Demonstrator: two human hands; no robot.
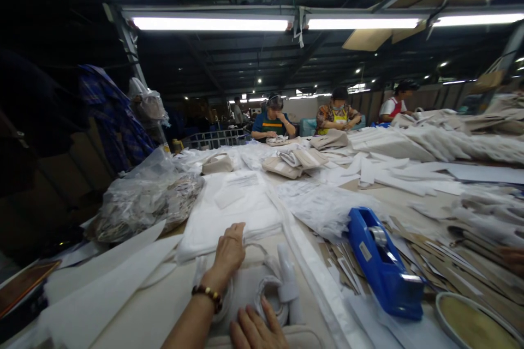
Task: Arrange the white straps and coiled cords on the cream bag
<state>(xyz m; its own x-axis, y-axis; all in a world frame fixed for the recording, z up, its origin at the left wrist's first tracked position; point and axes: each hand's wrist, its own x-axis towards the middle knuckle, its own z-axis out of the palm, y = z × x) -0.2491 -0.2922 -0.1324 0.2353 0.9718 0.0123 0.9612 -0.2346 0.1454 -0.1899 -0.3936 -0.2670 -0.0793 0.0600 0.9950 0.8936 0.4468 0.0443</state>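
Note:
My left hand (230, 251), with a beaded bracelet on its wrist, reaches over a beige bag piece toward the near edge of a stack of white sheets (233, 207). Its fingers are bent together at the edge; whether they pinch anything is hidden. Lower down, my right hand (257, 328) lies on the beige piece with its fingers spread. Just above it sits a white rolled strap (271, 301), beside a white wrapped handle (289, 283).
A blue tape dispenser (385, 264) stands at the right, near a round tin (477, 319). Plastic-bagged pieces (143, 202) lie at the left. Folded beige bags (295, 162) are farther back. Several people sit across the table; another person's hand (513, 259) shows at the right edge.

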